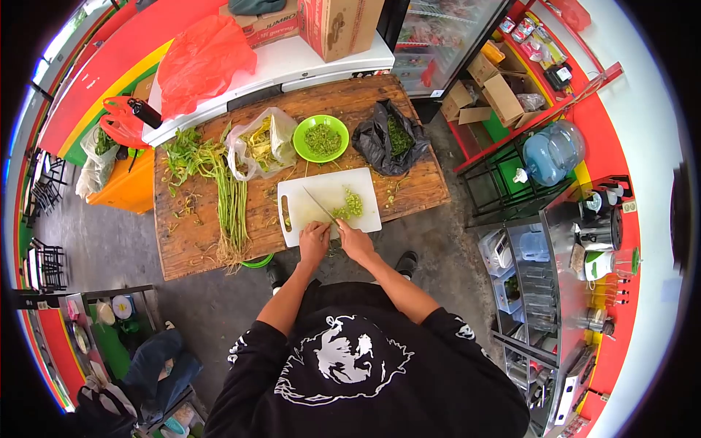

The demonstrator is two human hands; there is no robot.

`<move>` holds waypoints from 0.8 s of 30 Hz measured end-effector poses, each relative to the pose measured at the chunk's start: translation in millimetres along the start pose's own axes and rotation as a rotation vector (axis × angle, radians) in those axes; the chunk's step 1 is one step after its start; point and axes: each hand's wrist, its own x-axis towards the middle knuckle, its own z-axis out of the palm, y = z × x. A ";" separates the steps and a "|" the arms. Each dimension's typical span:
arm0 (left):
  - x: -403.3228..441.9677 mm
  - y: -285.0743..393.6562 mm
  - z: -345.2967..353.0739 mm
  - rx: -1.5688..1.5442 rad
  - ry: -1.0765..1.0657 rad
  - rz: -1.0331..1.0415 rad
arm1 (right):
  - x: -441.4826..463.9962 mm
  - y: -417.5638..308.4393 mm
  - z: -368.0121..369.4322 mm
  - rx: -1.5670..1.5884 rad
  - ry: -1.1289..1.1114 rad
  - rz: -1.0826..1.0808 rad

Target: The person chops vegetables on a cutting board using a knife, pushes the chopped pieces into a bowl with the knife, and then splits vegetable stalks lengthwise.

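Note:
A white cutting board point(328, 184) lies at the near edge of the wooden table. My right hand point(355, 240) is closed round the handle of a kitchen knife point(319, 203), its blade slanting up and left across the board. Just left of it, my left hand point(315, 239) rests on the board's near edge with its fingers curled; what they hold, if anything, is hidden. Chopped green pieces point(351, 204) lie in a small heap right of the blade. Beyond the board stands a green bowl point(301, 141) holding more chopped greens.
Long green stalks point(232, 208) with roots lie left of the board. Behind are a clear plastic bag point(282, 139) of yellowish leaves and a black plastic bag point(371, 140) with greens. A white chest point(277, 87) borders the table's far side. A metal shelf point(537, 292) stands right.

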 end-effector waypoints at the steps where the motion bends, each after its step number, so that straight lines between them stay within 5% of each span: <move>1: 0.7 -1.2 1.4 -0.001 0.002 0.001 | -2.3 0.2 -4.1 -0.002 0.001 -0.001; 19: 1.6 -10.0 7.1 -0.157 -0.023 -0.116 | -11.3 6.7 6.1 -0.031 -0.038 0.062; 24: -1.3 2.3 -3.0 -0.028 -0.003 -0.016 | 1.5 1.0 12.9 -0.033 0.035 0.000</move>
